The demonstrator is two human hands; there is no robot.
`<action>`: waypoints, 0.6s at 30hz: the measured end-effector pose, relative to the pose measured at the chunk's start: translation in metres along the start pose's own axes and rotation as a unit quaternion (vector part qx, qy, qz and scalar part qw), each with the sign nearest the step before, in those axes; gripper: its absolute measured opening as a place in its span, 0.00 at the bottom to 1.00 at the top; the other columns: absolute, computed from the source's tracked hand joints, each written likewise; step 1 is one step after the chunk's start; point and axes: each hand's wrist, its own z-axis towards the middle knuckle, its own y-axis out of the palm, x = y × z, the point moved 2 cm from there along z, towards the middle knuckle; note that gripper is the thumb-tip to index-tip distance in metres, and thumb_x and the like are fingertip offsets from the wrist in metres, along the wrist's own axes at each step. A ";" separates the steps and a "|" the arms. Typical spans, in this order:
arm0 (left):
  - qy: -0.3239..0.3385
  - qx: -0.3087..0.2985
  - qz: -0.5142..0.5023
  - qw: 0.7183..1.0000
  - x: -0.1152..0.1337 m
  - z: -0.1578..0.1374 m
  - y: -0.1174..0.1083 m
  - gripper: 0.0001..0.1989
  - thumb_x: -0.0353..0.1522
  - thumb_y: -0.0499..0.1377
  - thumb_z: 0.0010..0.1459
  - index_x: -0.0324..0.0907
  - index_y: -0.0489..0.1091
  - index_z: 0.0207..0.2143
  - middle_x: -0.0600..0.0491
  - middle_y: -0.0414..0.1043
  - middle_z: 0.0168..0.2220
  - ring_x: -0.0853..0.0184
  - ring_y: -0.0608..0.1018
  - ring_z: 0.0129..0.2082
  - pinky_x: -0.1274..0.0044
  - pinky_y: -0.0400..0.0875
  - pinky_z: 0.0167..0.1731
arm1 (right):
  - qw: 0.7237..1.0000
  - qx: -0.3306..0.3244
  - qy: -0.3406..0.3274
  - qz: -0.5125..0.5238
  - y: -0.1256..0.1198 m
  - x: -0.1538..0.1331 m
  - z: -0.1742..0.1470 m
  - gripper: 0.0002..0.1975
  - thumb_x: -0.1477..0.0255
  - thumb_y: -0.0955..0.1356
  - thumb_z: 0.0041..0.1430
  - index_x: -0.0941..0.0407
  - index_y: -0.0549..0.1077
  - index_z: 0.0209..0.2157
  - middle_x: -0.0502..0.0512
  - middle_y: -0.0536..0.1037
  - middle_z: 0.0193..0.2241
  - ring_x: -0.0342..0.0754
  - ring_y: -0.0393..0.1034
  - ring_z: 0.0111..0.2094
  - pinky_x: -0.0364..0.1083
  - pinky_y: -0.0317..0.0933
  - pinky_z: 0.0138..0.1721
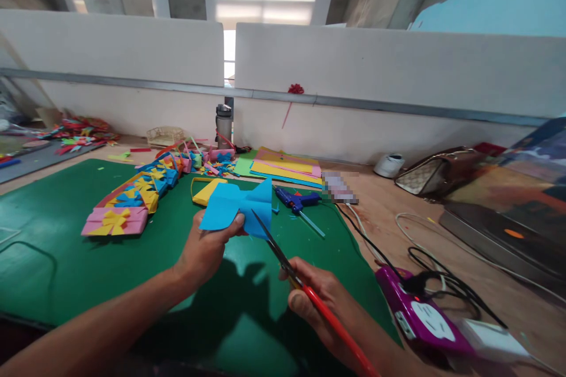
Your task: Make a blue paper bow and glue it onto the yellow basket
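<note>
My left hand point(212, 244) pinches a piece of blue paper point(225, 203) between thumb and fingers, above the green mat point(177, 318). The paper is creased, with a notch in its upper edge and another near my thumb. In my right hand point(316, 291) is a pair of scissors point(329, 321) with red handles, its dark blades pointing up and left. The blade tips lie over the right part of the paper; whether they are cutting I cannot tell. Just behind the paper a yellow paper bag point(207, 191) with a handle is partly hidden.
A blue glue gun point(296, 199) lies right of the paper. Finished paper bags with bows point(115, 221) line the left. Coloured sheets point(287, 160), paper scraps and a bottle point(224, 128) stand behind. At right are a purple power strip point(424, 306), cables, a handbag point(437, 171) and a dark case point(499, 241).
</note>
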 end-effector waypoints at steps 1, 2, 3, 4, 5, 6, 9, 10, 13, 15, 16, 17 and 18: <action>0.000 -0.001 0.001 1.000 0.000 0.000 0.000 0.10 0.37 0.65 0.46 0.39 0.73 0.22 0.54 0.72 0.21 0.66 0.75 0.26 0.73 0.72 0.32 | 1.000 0.001 0.003 -0.002 0.000 0.000 0.000 0.18 0.56 0.60 0.59 0.58 0.66 0.35 0.46 0.62 0.22 0.41 0.52 0.22 0.41 0.50 0.23; -0.002 -0.002 0.002 1.000 -0.001 0.000 0.000 0.10 0.37 0.65 0.46 0.39 0.73 0.22 0.54 0.72 0.20 0.66 0.75 0.26 0.73 0.72 0.31 | 1.000 0.003 0.004 -0.003 0.000 0.000 0.000 0.18 0.57 0.60 0.59 0.58 0.66 0.35 0.46 0.62 0.22 0.41 0.51 0.21 0.41 0.50 0.22; -0.004 -0.002 0.002 1.000 -0.001 0.000 -0.001 0.10 0.37 0.65 0.46 0.39 0.73 0.22 0.54 0.72 0.19 0.65 0.75 0.26 0.73 0.72 0.31 | 1.000 0.006 0.004 -0.005 -0.001 0.000 0.000 0.17 0.57 0.60 0.59 0.58 0.66 0.35 0.46 0.62 0.22 0.41 0.51 0.21 0.40 0.49 0.22; -0.005 -0.001 0.002 1.000 -0.002 0.001 -0.001 0.10 0.37 0.65 0.46 0.39 0.73 0.22 0.54 0.71 0.19 0.65 0.75 0.26 0.73 0.72 0.31 | 1.000 0.008 0.004 -0.006 -0.001 -0.001 0.000 0.16 0.58 0.61 0.59 0.58 0.66 0.34 0.46 0.62 0.22 0.41 0.51 0.21 0.40 0.49 0.22; -0.006 0.000 0.002 1.000 -0.003 0.001 -0.001 0.10 0.37 0.65 0.46 0.39 0.73 0.22 0.54 0.71 0.18 0.65 0.75 0.26 0.73 0.72 0.31 | 1.000 0.009 0.003 -0.008 -0.001 -0.001 0.000 0.16 0.59 0.61 0.59 0.58 0.66 0.33 0.45 0.62 0.21 0.40 0.51 0.21 0.40 0.49 0.22; -0.006 0.001 0.002 1.000 -0.003 0.001 -0.002 0.10 0.37 0.65 0.46 0.39 0.73 0.22 0.54 0.70 0.18 0.65 0.75 0.26 0.73 0.72 0.31 | 1.000 0.010 0.004 -0.011 -0.001 -0.001 0.001 0.15 0.59 0.61 0.59 0.58 0.66 0.33 0.45 0.61 0.21 0.40 0.51 0.21 0.40 0.48 0.22; -0.008 -0.003 0.003 1.000 -0.003 0.001 -0.002 0.10 0.37 0.65 0.46 0.39 0.73 0.23 0.54 0.70 0.18 0.64 0.75 0.26 0.72 0.72 0.31 | 1.000 0.018 0.013 -0.017 -0.001 -0.001 0.001 0.13 0.61 0.63 0.58 0.58 0.67 0.32 0.45 0.61 0.21 0.40 0.51 0.20 0.40 0.48 0.22; -0.010 -0.003 0.003 1.000 -0.003 0.002 -0.001 0.10 0.37 0.65 0.46 0.39 0.73 0.23 0.54 0.70 0.18 0.64 0.75 0.26 0.72 0.72 0.31 | 1.000 0.020 0.015 -0.016 -0.001 -0.001 0.001 0.12 0.62 0.63 0.57 0.58 0.67 0.32 0.45 0.61 0.21 0.40 0.51 0.20 0.40 0.47 0.22; -0.013 -0.002 0.000 1.000 -0.002 0.001 0.000 0.10 0.37 0.65 0.46 0.39 0.73 0.23 0.54 0.70 0.18 0.65 0.75 0.25 0.73 0.72 0.30 | 1.000 0.015 0.022 -0.002 -0.001 -0.002 0.002 0.10 0.64 0.64 0.55 0.57 0.67 0.32 0.44 0.60 0.20 0.39 0.50 0.20 0.40 0.46 0.21; -0.010 -0.007 -0.002 1.000 0.000 0.001 0.001 0.10 0.37 0.64 0.47 0.38 0.73 0.23 0.54 0.70 0.19 0.66 0.74 0.24 0.73 0.71 0.30 | 0.999 0.012 0.033 0.012 -0.002 -0.003 0.002 0.09 0.66 0.64 0.54 0.57 0.67 0.32 0.43 0.59 0.19 0.39 0.48 0.19 0.40 0.45 0.20; -0.009 -0.009 -0.001 1.000 0.001 0.001 0.001 0.10 0.37 0.64 0.48 0.38 0.74 0.24 0.54 0.70 0.19 0.66 0.74 0.24 0.73 0.71 0.30 | 0.999 0.012 0.040 0.016 -0.002 -0.003 0.002 0.08 0.66 0.64 0.53 0.57 0.67 0.31 0.43 0.58 0.19 0.39 0.48 0.19 0.40 0.44 0.20; -0.009 -0.013 0.004 1.000 0.002 0.000 0.002 0.09 0.36 0.64 0.48 0.38 0.74 0.25 0.54 0.71 0.20 0.66 0.74 0.24 0.73 0.71 0.30 | 0.999 0.014 0.045 0.019 -0.002 -0.003 0.003 0.07 0.67 0.65 0.52 0.57 0.67 0.31 0.43 0.57 0.18 0.39 0.47 0.19 0.40 0.44 0.20; -0.011 -0.021 0.014 1.000 0.003 -0.001 0.003 0.09 0.36 0.64 0.48 0.39 0.74 0.27 0.54 0.72 0.22 0.66 0.74 0.25 0.72 0.71 0.31 | 0.999 0.019 0.045 0.019 -0.003 -0.003 0.003 0.07 0.67 0.65 0.52 0.57 0.67 0.30 0.43 0.57 0.18 0.39 0.47 0.19 0.40 0.44 0.20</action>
